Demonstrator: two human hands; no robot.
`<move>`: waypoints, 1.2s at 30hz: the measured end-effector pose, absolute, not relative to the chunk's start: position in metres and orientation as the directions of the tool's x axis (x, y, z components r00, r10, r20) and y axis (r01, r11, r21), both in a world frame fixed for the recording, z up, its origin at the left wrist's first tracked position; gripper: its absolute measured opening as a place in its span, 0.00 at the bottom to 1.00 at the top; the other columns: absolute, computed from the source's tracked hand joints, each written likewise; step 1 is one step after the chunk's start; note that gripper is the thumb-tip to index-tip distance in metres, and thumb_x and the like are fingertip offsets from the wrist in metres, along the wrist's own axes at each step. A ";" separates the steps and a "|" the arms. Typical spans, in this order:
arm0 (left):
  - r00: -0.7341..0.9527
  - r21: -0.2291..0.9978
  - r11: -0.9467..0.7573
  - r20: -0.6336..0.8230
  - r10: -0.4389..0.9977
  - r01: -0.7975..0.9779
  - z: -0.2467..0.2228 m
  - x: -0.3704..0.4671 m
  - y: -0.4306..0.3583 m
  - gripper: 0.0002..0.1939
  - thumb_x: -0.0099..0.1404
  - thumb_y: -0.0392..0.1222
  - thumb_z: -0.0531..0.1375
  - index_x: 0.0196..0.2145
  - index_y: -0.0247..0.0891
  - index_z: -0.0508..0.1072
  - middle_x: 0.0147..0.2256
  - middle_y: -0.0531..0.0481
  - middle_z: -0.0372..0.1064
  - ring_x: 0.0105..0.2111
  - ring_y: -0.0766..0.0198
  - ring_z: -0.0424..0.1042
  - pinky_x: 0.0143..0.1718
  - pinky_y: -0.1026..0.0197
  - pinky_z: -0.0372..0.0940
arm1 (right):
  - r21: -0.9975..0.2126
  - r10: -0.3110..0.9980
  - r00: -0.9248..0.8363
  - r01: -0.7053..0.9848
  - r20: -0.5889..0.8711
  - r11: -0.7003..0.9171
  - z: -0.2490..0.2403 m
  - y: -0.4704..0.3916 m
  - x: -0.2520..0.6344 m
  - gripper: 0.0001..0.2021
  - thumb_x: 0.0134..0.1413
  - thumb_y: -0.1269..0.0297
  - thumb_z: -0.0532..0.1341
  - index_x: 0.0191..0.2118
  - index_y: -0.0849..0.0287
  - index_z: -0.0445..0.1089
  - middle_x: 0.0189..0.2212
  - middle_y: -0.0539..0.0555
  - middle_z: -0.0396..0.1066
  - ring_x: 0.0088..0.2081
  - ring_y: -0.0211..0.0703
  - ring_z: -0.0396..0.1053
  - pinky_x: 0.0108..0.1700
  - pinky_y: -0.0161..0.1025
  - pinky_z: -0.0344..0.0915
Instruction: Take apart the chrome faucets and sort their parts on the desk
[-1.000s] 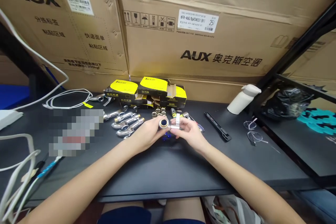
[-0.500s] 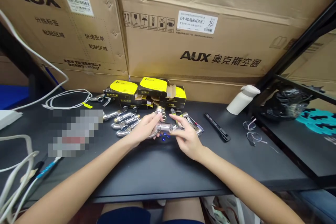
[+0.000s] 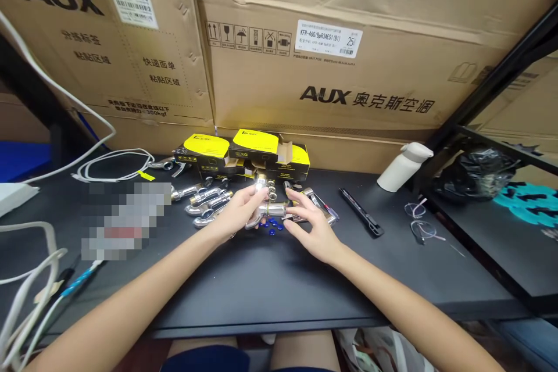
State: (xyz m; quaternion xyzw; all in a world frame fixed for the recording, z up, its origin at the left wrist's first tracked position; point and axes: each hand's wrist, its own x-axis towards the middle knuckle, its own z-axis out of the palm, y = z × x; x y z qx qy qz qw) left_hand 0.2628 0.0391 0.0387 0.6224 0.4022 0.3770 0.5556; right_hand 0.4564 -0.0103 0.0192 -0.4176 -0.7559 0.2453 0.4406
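A chrome faucet body [image 3: 274,209] is in the grasp of my left hand [image 3: 238,212], its fingers wrapped around the middle. One end with a brass-coloured thread points up and away, the other end points right. My right hand [image 3: 313,226] is beside that right end, fingers apart and slightly curled; its fingertips are at or very near the end, and I cannot tell whether they touch. Small blue caps [image 3: 272,224] lie on the table just below the faucet body. Several metal rings [image 3: 272,190] lie just behind it.
Chrome faucet parts [image 3: 207,200] lie left of my hands, with more at the right. Yellow-and-black boxes [image 3: 255,142] are stacked behind. A black box cutter [image 3: 361,212], white bottle [image 3: 403,168] and thin cables [image 3: 421,226] are to the right. A coiled white cable [image 3: 115,165] lies left.
My right hand's fingers have spread and shifted slightly to the right from the faucet body's end. My left hand keeps its hold, with the faucet body turned slightly.
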 end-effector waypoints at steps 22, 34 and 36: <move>0.566 0.528 -0.457 -0.056 0.822 0.716 0.058 0.228 0.046 0.16 0.54 0.55 0.60 0.27 0.38 0.73 0.20 0.54 0.69 0.21 0.66 0.65 0.22 0.66 0.52 | -0.941 0.996 0.073 -0.330 0.058 0.079 0.027 0.012 0.470 0.13 0.47 0.57 0.66 0.36 0.61 0.73 0.26 0.49 0.69 0.21 0.32 0.62 0.23 0.33 0.63; 0.504 0.120 -0.497 -0.026 0.864 0.859 0.051 0.230 0.036 0.11 0.53 0.48 0.58 0.20 0.40 0.72 0.25 0.48 0.71 0.27 0.58 0.68 0.23 0.61 0.48 | -0.983 0.959 0.216 0.017 0.184 0.184 0.030 0.037 0.511 0.12 0.44 0.57 0.66 0.29 0.60 0.68 0.22 0.47 0.65 0.18 0.31 0.60 0.16 0.29 0.59; 0.484 0.107 -0.476 -0.067 0.872 0.873 0.053 0.229 0.037 0.13 0.54 0.49 0.57 0.19 0.40 0.71 0.24 0.47 0.70 0.26 0.58 0.68 0.22 0.61 0.48 | -0.958 0.951 0.198 0.212 0.237 0.194 0.030 0.045 0.531 0.13 0.45 0.55 0.65 0.29 0.60 0.70 0.20 0.47 0.64 0.17 0.31 0.58 0.15 0.29 0.59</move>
